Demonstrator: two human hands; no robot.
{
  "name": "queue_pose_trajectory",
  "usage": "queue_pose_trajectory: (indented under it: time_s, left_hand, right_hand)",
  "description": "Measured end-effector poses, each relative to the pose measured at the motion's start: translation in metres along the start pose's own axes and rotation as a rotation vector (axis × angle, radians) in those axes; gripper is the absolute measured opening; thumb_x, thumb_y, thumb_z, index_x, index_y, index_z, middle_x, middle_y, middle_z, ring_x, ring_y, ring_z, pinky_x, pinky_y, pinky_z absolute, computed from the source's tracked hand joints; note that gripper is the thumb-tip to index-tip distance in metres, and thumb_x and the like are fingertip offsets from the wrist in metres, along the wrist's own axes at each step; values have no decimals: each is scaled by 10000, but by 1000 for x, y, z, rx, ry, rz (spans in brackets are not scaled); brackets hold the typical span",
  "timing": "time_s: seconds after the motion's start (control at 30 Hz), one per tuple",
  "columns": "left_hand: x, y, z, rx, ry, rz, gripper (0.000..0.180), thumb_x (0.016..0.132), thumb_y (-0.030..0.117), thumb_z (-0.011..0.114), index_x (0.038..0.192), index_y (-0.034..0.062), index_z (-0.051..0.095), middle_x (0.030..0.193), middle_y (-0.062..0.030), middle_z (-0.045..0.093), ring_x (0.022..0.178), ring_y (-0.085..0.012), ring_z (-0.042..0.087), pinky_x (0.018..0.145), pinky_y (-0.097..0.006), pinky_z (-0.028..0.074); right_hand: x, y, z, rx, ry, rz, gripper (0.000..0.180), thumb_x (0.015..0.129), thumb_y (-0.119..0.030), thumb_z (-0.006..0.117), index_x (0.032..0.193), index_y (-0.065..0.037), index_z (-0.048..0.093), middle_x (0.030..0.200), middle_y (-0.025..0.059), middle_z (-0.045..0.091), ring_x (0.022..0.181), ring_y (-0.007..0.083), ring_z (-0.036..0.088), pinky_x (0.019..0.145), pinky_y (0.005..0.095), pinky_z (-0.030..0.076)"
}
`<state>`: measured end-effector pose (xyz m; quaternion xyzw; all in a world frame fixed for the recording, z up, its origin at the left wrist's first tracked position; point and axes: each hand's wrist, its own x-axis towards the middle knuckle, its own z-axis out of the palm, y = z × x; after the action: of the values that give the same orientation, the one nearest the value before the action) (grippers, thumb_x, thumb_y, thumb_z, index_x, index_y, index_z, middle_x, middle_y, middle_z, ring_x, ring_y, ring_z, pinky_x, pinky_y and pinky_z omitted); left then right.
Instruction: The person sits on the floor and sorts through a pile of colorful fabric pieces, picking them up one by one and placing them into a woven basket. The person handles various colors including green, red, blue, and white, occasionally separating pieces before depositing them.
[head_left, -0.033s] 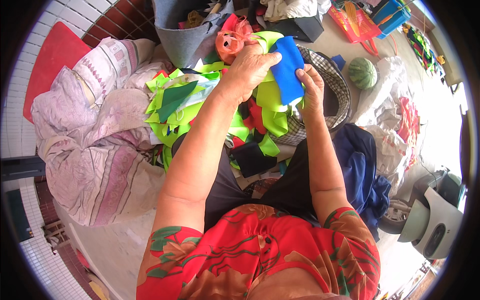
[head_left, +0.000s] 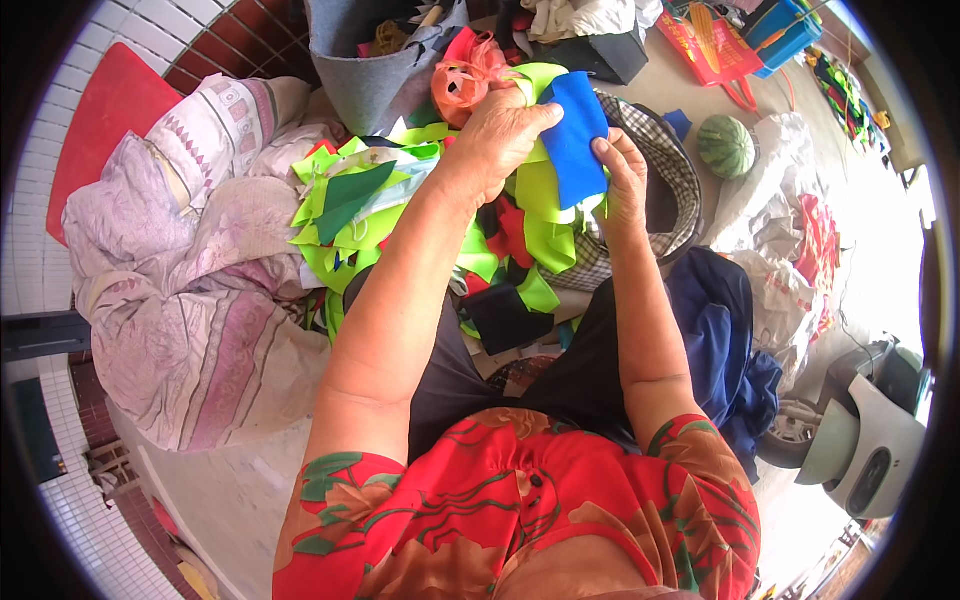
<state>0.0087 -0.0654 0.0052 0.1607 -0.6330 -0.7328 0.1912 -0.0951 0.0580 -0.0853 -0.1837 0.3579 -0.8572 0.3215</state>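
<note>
Between my two hands a blue piece of cloth (head_left: 578,150) is held up, flat and roughly rectangular. My left hand (head_left: 503,140) pinches its upper left edge, thumb on top. The thumb and fingers of my right hand (head_left: 625,172) grip its right edge. Bright yellow-green cloth (head_left: 540,195) hangs just behind and below the blue piece; whether my left fingers also hold some of it is hidden. Beneath and to the left lies a heap of yellow-green scraps (head_left: 325,255) with a dark green piece (head_left: 352,200) on top. Red and black scraps (head_left: 510,318) lie nearer my lap.
Behind the hands are a grey felt bin (head_left: 365,85) and an orange-red plastic bag (head_left: 465,85). A checked fabric container (head_left: 685,205) stands at right, with a watermelon (head_left: 727,146) beyond it. Patterned bedding (head_left: 190,290) is bunched at left; navy cloth (head_left: 715,340) lies by my right leg.
</note>
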Motion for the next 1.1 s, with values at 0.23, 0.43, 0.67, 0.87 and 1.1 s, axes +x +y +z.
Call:
queue_pose_trajectory:
  time_s: [0.23,0.43,0.67,0.87,1.1]
  left_hand:
    - [6,5,-17,130,110,49,216,779,194,571,712,-3,515,638,7,451,592,-84,425,531,-271,381]
    - [0,29,-54,852,285,109,303,746,263,519,751,-33,585,648,-169,595,604,-259,583,601,-372,443]
    - [-11,48,-103,1503,433,-379,329,700,270,520,817,-14,637,748,-185,640,754,-336,633,681,-413,462]
    - [-17,53,-134,1533,356,-541,372,706,267,542,849,-65,628,782,-228,623,765,-327,632,679,-401,455]
    - [-17,44,-158,1527,338,-604,403,713,270,570,935,-64,606,887,-242,619,824,-333,620,721,-396,451]
  right_hand:
    - [4,15,-8,73,24,-11,61,849,-91,610,889,-48,593,862,26,616,758,101,577,706,228,475]
    - [10,16,-19,151,139,-2,162,853,-45,517,1005,-28,570,948,85,610,829,182,610,752,292,515]
    - [17,17,-30,193,126,-10,422,870,-86,485,1278,-3,414,1109,140,573,938,243,608,803,348,515]
    - [16,14,-30,312,-27,37,422,891,-199,526,1258,-11,436,1113,153,579,982,280,589,843,416,488]
    - [15,12,-37,347,8,73,371,904,-257,532,1191,-26,486,1087,138,590,959,270,590,853,413,476]
